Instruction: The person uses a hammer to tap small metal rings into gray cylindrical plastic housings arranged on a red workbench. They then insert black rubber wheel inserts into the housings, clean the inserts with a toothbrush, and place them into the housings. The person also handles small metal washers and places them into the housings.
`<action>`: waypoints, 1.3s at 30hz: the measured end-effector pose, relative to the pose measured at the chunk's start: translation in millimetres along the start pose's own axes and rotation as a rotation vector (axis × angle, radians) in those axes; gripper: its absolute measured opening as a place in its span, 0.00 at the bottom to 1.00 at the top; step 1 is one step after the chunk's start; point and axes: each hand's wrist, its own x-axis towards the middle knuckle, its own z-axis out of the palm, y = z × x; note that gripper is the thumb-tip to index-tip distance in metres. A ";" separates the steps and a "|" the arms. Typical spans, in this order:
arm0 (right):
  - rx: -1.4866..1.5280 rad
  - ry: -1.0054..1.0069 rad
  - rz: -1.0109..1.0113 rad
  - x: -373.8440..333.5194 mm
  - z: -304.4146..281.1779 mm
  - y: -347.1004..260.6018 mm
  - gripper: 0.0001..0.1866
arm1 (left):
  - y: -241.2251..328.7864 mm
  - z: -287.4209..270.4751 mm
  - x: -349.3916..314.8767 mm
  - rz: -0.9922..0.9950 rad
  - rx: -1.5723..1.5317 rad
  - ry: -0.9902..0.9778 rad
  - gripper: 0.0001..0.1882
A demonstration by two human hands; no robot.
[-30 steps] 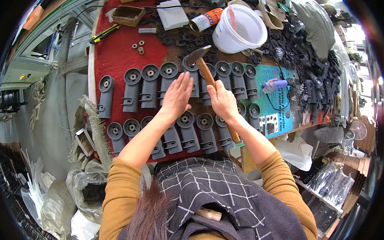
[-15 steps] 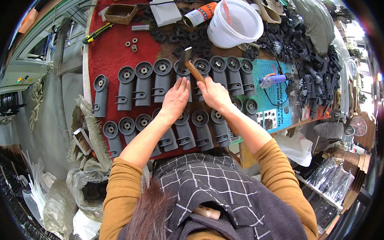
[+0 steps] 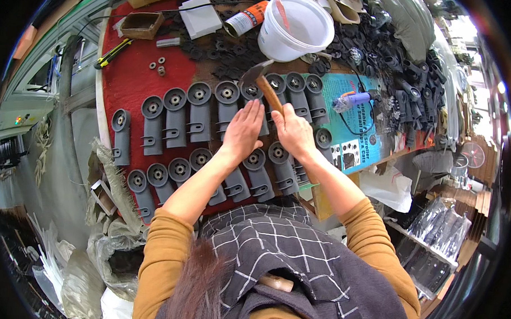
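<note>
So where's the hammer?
In the head view, the hammer is upper middle, gripped by the right hand, its head near the upper row of grey parts.

There are nine grey tubes (image 3: 176, 122) in the back row and at least eight in the front row, where the forearms (image 3: 203, 187) hide some; one left hand (image 3: 243, 130), one right hand (image 3: 296, 135) and one hammer (image 3: 270, 95); one white bucket (image 3: 275, 46), one can (image 3: 247, 18), one yellow knife (image 3: 113, 54), one small open box (image 3: 139, 34), one short metal rod (image 3: 168, 42), one purple tool (image 3: 354, 99); at least three small metal rings (image 3: 161, 60); loose black parts (image 3: 393, 62), too many to count
</note>
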 end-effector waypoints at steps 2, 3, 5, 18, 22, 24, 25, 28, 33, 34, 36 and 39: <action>0.004 0.059 -0.007 0.0 -5.3 7.3 0.19 | 4.5 11.8 11.0 -0.012 0.084 -0.063 0.43; -0.021 0.010 0.057 2.0 -4.4 9.7 0.20 | 4.8 16.4 13.2 0.016 0.155 -0.018 0.37; -0.082 -0.062 0.072 8.9 0.6 12.8 0.20 | 2.3 22.1 14.1 0.025 0.295 -0.093 0.27; -0.098 -0.197 0.060 14.5 4.3 27.7 0.22 | -0.9 15.9 12.1 0.001 0.145 -0.121 0.37; -0.041 -0.133 0.161 9.4 -8.1 37.1 0.21 | 13.2 8.5 22.1 -0.087 -0.018 -0.168 0.46; -0.006 0.015 0.111 2.1 -23.4 46.1 0.20 | 25.3 18.8 36.5 0.026 -0.065 -0.026 0.48; 0.000 0.057 0.112 -1.1 -30.1 50.2 0.20 | 30.4 27.1 44.7 0.007 -0.038 -0.128 0.47; 0.008 0.089 0.132 -1.1 -38.5 58.6 0.20 | 32.8 50.0 57.1 0.054 0.052 -0.100 0.36; -0.155 -0.191 0.208 14.2 -22.6 61.9 0.21 | 25.0 60.9 51.4 0.065 0.030 -0.113 0.30; -0.134 -0.193 0.211 14.9 -20.9 63.5 0.21 | 24.4 59.8 51.5 0.079 0.017 -0.104 0.30; -0.128 -0.113 0.168 14.5 -19.6 68.2 0.21 | 26.9 58.1 51.5 0.040 -0.001 -0.119 0.29; -0.038 -0.010 0.177 9.0 -19.2 73.1 0.22 | 30.8 56.1 53.3 0.118 0.146 -0.052 0.24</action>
